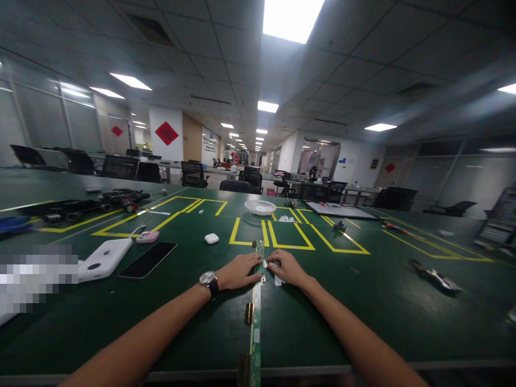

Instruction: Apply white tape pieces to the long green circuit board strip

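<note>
A long, narrow green circuit board (pixel 257 328) with brown flexible tabs lies lengthwise in front of me and runs past the table's near edge. My left hand (pixel 239 271), with a watch (pixel 208 279) on the wrist, rests flat at the board's left side. Its fingertips touch the board, thumb spread apart from the fingers. From the right, my right hand (pixel 287 267) is curled, its fingertips pinched together at the board's edge. What they pinch is too small to make out. A small white piece (pixel 278 280) shows just beneath that hand.
Left on the green table (pixel 181 333) are a black phone (pixel 148 260), a white power bank (pixel 105 259), a pink case (pixel 147 237) and a white earbud case (pixel 211 238). A white basket (pixel 260 207) stands ahead, beyond yellow tape outlines. Rightward lie a metal tool (pixel 435 277) and a screwdriver (pixel 395 228).
</note>
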A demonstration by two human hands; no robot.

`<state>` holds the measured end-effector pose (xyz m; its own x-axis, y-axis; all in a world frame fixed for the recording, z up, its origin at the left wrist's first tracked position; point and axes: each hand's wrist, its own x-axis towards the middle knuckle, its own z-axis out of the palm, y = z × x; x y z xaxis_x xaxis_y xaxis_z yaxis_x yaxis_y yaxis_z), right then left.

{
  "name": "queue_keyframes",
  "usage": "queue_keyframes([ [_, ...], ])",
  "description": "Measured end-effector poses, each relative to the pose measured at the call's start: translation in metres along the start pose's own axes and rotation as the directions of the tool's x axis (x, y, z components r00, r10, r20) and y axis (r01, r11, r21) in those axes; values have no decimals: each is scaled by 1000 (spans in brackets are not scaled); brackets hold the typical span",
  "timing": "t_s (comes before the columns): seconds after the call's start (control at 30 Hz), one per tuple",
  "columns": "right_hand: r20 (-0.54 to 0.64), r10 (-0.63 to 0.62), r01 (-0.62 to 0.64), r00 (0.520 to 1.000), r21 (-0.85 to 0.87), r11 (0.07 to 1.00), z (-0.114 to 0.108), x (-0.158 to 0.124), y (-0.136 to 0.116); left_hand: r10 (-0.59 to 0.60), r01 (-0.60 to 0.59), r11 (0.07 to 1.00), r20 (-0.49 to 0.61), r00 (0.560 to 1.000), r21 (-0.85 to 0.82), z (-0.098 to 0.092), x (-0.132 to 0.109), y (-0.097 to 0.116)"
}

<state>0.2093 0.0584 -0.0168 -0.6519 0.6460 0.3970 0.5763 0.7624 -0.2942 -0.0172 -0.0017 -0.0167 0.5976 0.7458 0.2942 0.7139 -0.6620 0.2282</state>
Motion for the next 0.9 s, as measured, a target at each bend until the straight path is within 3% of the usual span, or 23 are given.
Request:
queue_keyframes([
  [0.13, 9, -54, 54, 998, 56, 997, -2, 0, 1, 55, -54, 998, 68, 996, -15, -6, 2, -3],
  [0.3, -2, 28, -27, 1000, 135, 990, -1, -1, -1, 87, -89, 996, 95, 992, 10, -14, 3, 1],
  [0.5, 34, 40, -45, 999, 145, 988, -8, 3, -3, 59, -59, 998, 62, 996, -13, -13, 1, 5],
  [0.63, 28, -141, 134, 990, 174, 975, -21, 8, -15, -30, 26, 998, -88, 996, -50, -16, 1, 5],
  [0.77, 206, -245, 205, 947, 198, 958, -28, 12, -28, -181, 168, 983, -260, 949, -71, -21, 0, 0],
  [0.83, 273, -266, 221, 924, 185, 958, -29, 13, -24, -231, 219, 973, -306, 923, -76, -24, -3, -5],
  [0.9, 278, -208, 181, 938, 117, 976, -31, 11, -8, -261, 247, 965, -333, 906, -84, -27, -7, -9],
])
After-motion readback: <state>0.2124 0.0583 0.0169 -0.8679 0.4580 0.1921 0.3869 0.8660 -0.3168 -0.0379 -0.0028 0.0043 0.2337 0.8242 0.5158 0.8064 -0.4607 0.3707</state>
